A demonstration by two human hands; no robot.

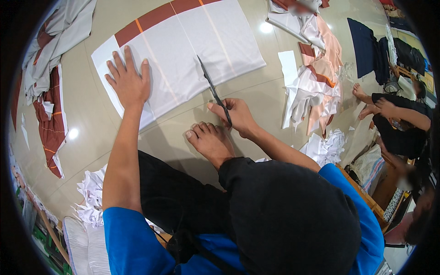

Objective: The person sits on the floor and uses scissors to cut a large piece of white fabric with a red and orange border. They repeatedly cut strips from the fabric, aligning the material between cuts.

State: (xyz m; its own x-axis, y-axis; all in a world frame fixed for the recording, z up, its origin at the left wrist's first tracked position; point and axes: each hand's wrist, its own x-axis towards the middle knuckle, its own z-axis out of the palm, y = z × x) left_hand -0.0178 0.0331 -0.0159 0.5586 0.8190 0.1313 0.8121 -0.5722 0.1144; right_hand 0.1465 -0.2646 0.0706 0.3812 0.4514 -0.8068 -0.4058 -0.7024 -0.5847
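Note:
A pale grey cloth [192,39] with a brown band along its far edge and thin orange stripes lies spread on the tiled floor. My left hand [129,85] presses flat on its left part, fingers spread, beside a whiter strip [105,57] that runs along that side. In my right hand [238,117] is a pair of black scissors [210,80], held by the handles at the cloth's near edge. The blades point away from me over the cloth, and whether they have cut into it I cannot tell. My bare foot [211,142] rests just left of the right hand.
Grey and brown cloth [50,117] is heaped at the left. Peach, white and brown pieces [316,87] lie to the right. White scraps [91,195] pile up near my left arm. Another person [403,119] sits at the far right, near dark cloth [366,50].

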